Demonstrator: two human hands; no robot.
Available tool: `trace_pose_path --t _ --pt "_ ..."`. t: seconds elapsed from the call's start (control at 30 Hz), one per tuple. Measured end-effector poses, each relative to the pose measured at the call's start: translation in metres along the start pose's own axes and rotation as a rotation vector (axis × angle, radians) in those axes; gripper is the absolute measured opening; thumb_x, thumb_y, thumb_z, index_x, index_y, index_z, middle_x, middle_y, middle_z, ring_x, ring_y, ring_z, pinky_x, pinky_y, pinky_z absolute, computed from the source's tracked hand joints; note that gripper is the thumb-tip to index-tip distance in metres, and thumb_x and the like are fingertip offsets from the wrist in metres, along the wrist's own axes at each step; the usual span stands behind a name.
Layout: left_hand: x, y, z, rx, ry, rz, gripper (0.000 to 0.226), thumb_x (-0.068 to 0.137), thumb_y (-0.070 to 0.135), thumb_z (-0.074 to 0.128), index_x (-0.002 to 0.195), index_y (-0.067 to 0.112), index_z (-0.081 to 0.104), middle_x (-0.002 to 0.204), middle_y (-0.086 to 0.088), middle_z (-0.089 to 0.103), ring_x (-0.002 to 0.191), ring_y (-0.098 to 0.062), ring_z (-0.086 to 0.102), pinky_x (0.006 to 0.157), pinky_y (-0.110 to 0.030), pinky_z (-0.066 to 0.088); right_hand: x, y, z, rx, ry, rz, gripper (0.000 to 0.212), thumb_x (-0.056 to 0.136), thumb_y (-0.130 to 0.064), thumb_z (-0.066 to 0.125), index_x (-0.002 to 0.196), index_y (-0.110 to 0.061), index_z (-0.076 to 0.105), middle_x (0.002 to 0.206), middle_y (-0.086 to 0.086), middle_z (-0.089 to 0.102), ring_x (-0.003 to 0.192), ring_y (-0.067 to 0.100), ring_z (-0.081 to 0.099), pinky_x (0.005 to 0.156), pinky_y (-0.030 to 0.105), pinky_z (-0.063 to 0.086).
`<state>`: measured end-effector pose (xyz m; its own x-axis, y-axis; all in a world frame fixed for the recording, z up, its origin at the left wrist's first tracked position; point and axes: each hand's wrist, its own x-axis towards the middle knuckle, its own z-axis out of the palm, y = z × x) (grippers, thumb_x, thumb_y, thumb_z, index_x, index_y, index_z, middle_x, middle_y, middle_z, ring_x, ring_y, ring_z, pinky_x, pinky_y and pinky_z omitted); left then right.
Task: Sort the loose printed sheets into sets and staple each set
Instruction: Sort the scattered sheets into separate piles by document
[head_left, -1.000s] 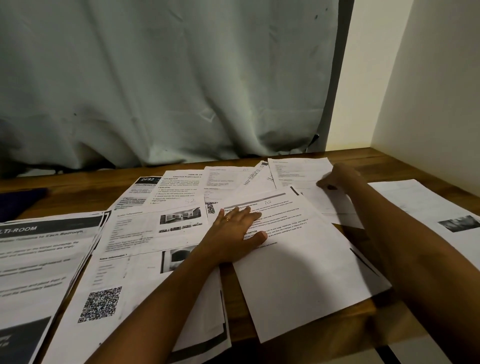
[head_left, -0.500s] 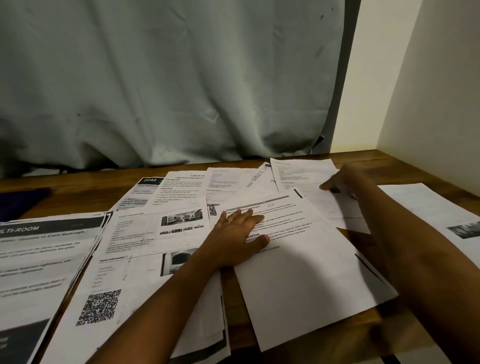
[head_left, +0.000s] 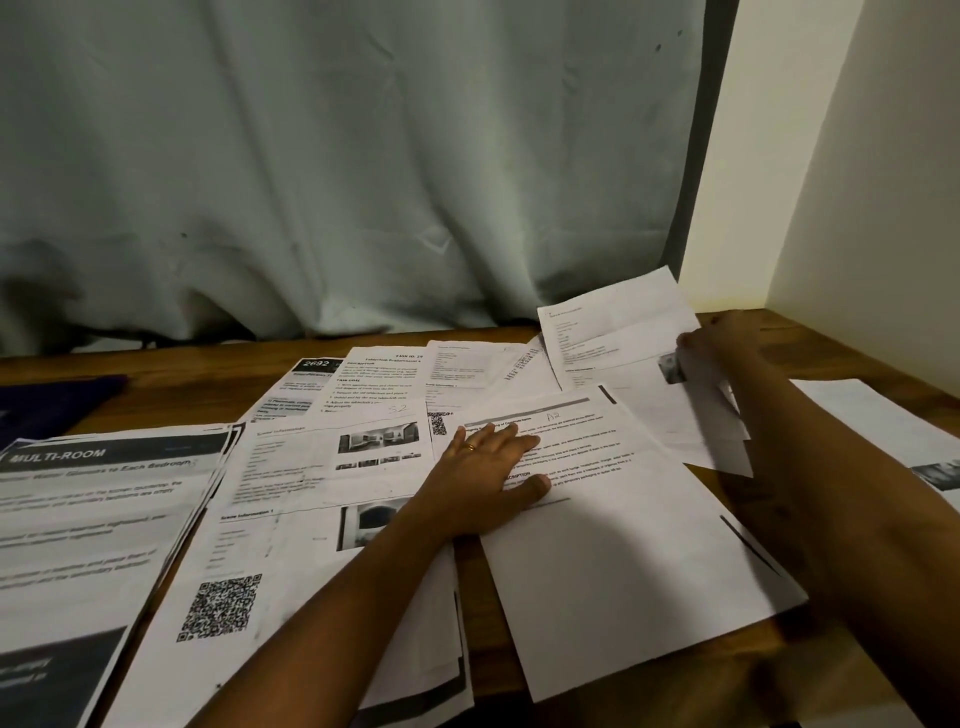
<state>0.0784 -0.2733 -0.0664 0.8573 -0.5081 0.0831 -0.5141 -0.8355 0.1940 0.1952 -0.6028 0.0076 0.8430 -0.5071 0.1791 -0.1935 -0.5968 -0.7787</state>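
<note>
Head view: a pale curtain (head_left: 337, 156) fills twelve o'clock, and a cream wall (head_left: 883, 208) closes off two o'clock. The wooden table (head_left: 485, 613) carries loose printed sheets (head_left: 322, 467), fanned and overlapping from eight o'clock round to three. No stapler and no stapled set show, so I judge sorting is at an early stage and all stapling remains.

A thick stack headed MULTI-ROOM (head_left: 93, 519) lies at eight o'clock, perhaps one gathered set. The sheet marked A2 (head_left: 623, 571) lies at five o'clock. The left hand (head_left: 483, 478) presses flat on it, fingers straight, grasping nothing.

At two o'clock the right hand (head_left: 722, 343) pinches a tilted sheet (head_left: 608, 322), its far end raised off the pile. Room is tight there, with the wall close by. Open wood shows mainly at ten o'clock.
</note>
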Motion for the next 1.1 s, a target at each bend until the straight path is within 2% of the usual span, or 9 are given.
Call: trace_pose_path --t 0.07,0.2,0.4,0.53,0.7,0.83,1.0,1.07,1.1 --pt "-0.001 0.0 0.001 -0.007 0.002 0.0 0.063 0.094 0.061 0.027 0.15 0.035 0.015 0.159 0.005 0.008 0.146 -0.016 0.001 0.118 -0.04 -0.005 0.003 -0.008 -0.007 0.035 0.077 -0.089 0.01 0.081 -0.011 0.065 0.085 -0.008 0.056 0.085 0.012 0.051 0.075 0.023 0.047 0.07 0.028 0.037" --pt "-0.002 0.0 0.001 -0.033 0.015 -0.005 0.06 0.095 0.06 0.028 0.149 0.036 0.016 0.159 0.006 0.008 0.146 -0.014 0.001 0.118 -0.038 -0.006 -0.001 -0.024 -0.025 0.195 0.226 -0.201 0.024 0.078 -0.016 0.067 0.1 -0.006 0.064 0.09 0.009 0.061 0.082 0.022 0.055 0.079 0.029 0.045" --pt "-0.004 0.002 0.001 -0.07 0.038 -0.013 0.06 0.094 0.059 0.031 0.148 0.036 0.02 0.159 0.005 0.012 0.146 -0.015 0.005 0.118 -0.038 -0.004 -0.024 -0.054 -0.06 0.436 0.304 -0.421 0.013 0.079 -0.021 0.062 0.09 -0.015 0.06 0.082 0.003 0.063 0.069 0.012 0.056 0.066 0.027 0.046" --pt "-0.006 0.004 -0.001 -0.072 0.035 -0.005 0.06 0.094 0.059 0.029 0.148 0.035 0.022 0.158 0.005 0.014 0.146 -0.015 0.007 0.118 -0.039 -0.003 -0.039 -0.066 -0.086 0.56 0.39 -0.459 0.011 0.08 -0.023 0.061 0.088 -0.017 0.057 0.082 -0.001 0.066 0.068 0.007 0.06 0.068 0.024 0.049" --pt "-0.005 0.003 -0.001 -0.099 0.019 -0.001 0.059 0.095 0.06 0.021 0.148 0.035 0.023 0.158 0.005 0.015 0.146 -0.014 0.007 0.117 -0.042 -0.004 -0.062 -0.056 -0.109 0.556 0.576 -0.435 0.01 0.082 -0.023 0.056 0.086 -0.015 0.056 0.081 -0.001 0.06 0.073 0.011 0.054 0.067 0.02 0.043" --pt "-0.004 0.005 -0.004 -0.107 0.001 -0.004 0.059 0.095 0.058 0.017 0.147 0.032 0.026 0.157 0.004 0.019 0.146 -0.016 0.01 0.117 -0.047 -0.006 -0.082 -0.018 -0.115 0.36 0.46 -0.293 0.013 0.083 -0.02 0.059 0.085 -0.007 0.058 0.079 0.004 0.056 0.073 0.016 0.051 0.065 0.024 0.039" --pt "0.001 0.013 -0.011 -0.13 0.048 0.006 0.059 0.095 0.061 0.017 0.138 0.031 0.042 0.149 0.006 0.037 0.14 -0.016 0.026 0.116 -0.052 -0.007 -0.122 0.03 -0.094 0.152 0.22 -0.232 0.02 0.082 -0.013 0.059 0.065 -0.014 0.049 0.06 -0.003 0.046 0.053 0.011 0.042 0.048 0.018 0.032" --pt "0.002 0.022 -0.01 -0.101 0.079 0.015 0.061 0.095 0.06 0.018 0.143 0.028 0.037 0.152 0.004 0.032 0.141 -0.018 0.024 0.116 -0.05 -0.005 -0.134 0.042 -0.08 0.083 0.198 -0.216 0.023 0.082 -0.009 0.056 0.061 -0.012 0.046 0.056 -0.002 0.046 0.052 0.014 0.044 0.04 0.014 0.031" --pt "0.003 0.027 -0.008 -0.098 0.088 0.026 0.065 0.093 0.062 0.018 0.146 0.028 0.031 0.155 0.004 0.027 0.143 -0.018 0.021 0.117 -0.048 -0.004 -0.138 0.046 -0.074 0.039 0.195 -0.204 0.02 0.081 -0.01 0.054 0.062 -0.01 0.049 0.058 0.003 0.052 0.056 0.018 0.051 0.045 0.017 0.038"
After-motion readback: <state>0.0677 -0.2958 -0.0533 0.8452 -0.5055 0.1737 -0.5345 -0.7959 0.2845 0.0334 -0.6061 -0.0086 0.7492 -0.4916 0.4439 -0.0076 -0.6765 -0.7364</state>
